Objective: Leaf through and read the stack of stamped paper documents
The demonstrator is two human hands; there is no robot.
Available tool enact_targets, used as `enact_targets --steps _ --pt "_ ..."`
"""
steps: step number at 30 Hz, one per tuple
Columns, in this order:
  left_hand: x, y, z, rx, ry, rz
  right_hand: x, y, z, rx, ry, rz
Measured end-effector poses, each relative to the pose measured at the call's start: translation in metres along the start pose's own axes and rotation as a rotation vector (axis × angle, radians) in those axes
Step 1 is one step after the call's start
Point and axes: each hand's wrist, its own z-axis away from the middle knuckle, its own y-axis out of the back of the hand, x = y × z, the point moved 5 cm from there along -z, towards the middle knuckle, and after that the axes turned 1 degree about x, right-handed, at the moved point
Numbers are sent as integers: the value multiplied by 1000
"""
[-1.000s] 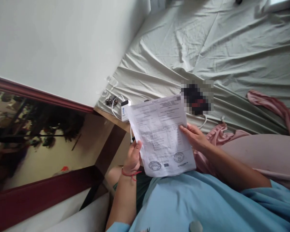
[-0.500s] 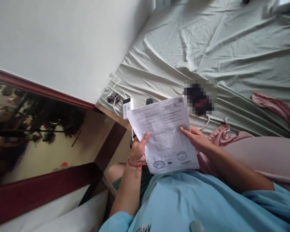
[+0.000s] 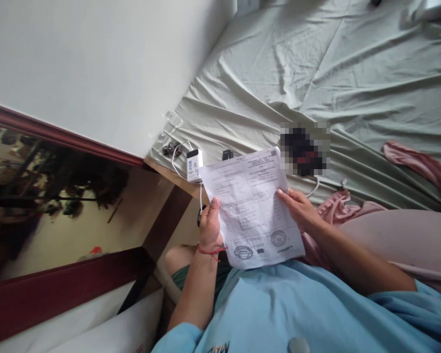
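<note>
A printed paper document [image 3: 255, 208] with two round stamps near its lower edge is stretched between my hands, its bottom close to my blue shirt [image 3: 279, 304]. My left hand [image 3: 210, 226], with a red string on the wrist, pinches the left edge, thumb on top. At the right edge my right hand [image 3: 297, 205] grips the sheet, its thumb lying over the print. Both hands' fingers are mostly hidden behind the paper. Beyond the sheet's upper left corner stands a white power bank [image 3: 194, 165] with a white cable plugged in.
A pale green sheet [image 3: 338, 63] covers the bed. On it lie a blurred-out dark object [image 3: 304, 149] with a white cable and a pink cloth [image 3: 334, 208]. Small dark round items [image 3: 171, 149] sit by the wall. At left is a mirror [image 3: 59, 201] framed in dark red wood.
The paper has shifted slightly to the right and its left edge has turned a little. My left thumb has slid closer to the edge. Both hands still hold the sheet.
</note>
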Motion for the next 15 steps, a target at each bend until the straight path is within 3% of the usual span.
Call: enact_targets --steps 8,15 --pt "-6 10 1 -2 9 -52 1 -1 1 -25 20 84" --pt "-16 12 -1 14 94 49 -9 3 -3 38 258 322"
